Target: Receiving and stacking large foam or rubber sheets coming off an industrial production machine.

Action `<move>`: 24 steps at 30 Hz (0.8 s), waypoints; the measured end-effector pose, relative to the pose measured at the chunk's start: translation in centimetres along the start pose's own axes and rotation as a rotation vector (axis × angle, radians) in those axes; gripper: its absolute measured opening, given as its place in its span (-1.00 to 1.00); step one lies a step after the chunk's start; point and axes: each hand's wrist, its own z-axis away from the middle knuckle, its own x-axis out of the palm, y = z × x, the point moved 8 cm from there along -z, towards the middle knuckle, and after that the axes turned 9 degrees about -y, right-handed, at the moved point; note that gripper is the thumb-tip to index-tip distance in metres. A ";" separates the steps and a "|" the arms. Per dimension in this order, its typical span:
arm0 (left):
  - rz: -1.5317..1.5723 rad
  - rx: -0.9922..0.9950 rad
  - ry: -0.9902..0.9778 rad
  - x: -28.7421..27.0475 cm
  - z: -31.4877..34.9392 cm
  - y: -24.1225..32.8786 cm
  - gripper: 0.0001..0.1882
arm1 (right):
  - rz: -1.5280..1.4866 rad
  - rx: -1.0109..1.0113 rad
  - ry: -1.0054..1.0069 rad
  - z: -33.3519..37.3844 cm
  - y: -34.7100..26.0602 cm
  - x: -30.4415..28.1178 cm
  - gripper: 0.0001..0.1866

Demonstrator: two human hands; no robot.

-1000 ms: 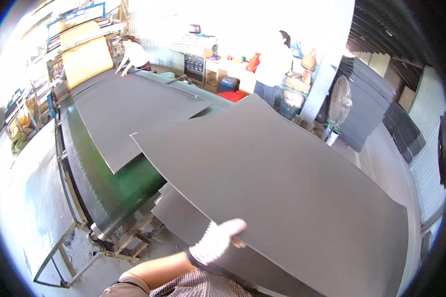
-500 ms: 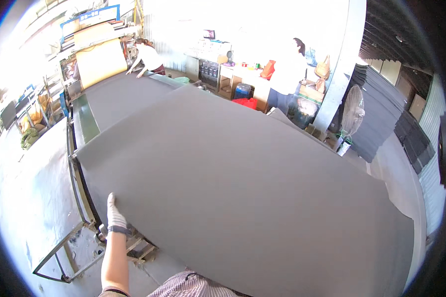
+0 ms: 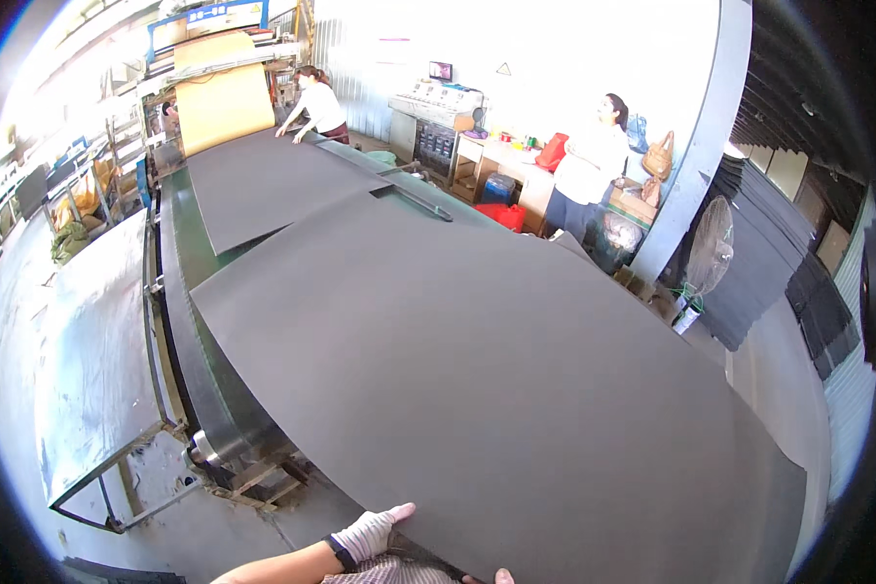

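Observation:
A large dark grey sheet (image 3: 496, 360) spreads from the conveyor toward me. My left hand (image 3: 368, 534), in a pale glove with a dark wristband, grips its near edge, thumb on top and fingers underneath. Of my right hand (image 3: 502, 577) only the thumb tip and a little more show at the bottom of the picture, pinching the same edge; the other fingers are hidden. Farther up the green conveyor belt (image 3: 180, 229) lies a second grey sheet (image 3: 273, 185), its near end apart from mine on the left side.
One person (image 3: 313, 105) leans over the far sheet beside a machine with a yellow panel (image 3: 226, 102). Another person (image 3: 594, 165) stands at the right near a desk. A standing fan (image 3: 711, 243) and stacked dark sheets (image 3: 759, 253) are farther right. A metal-topped table (image 3: 97, 341) flanks the conveyor.
My left hand has moved from the sheet's left side to its near edge. The sheet has shifted toward me, uncovering the belt and the far sheet's end. My right thumb has come into view.

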 end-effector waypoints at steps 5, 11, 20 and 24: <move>-0.201 0.505 0.004 1.4 2.1 7.4 -0.56 | -0.071 -0.203 0.074 3.3 -3.8 -5.9 -0.32; 0.160 0.669 0.087 -3.6 1.5 21.2 -0.67 | -0.125 -0.973 0.718 19.9 -13.9 -7.4 -0.23; 0.277 0.426 -0.168 -4.0 -2.0 17.9 -0.56 | 0.074 -1.024 0.570 16.5 -15.5 -2.5 -0.30; -0.020 0.056 -0.219 2.8 1.5 4.1 -0.56 | 0.122 -0.901 0.286 10.4 -13.2 -0.4 -0.38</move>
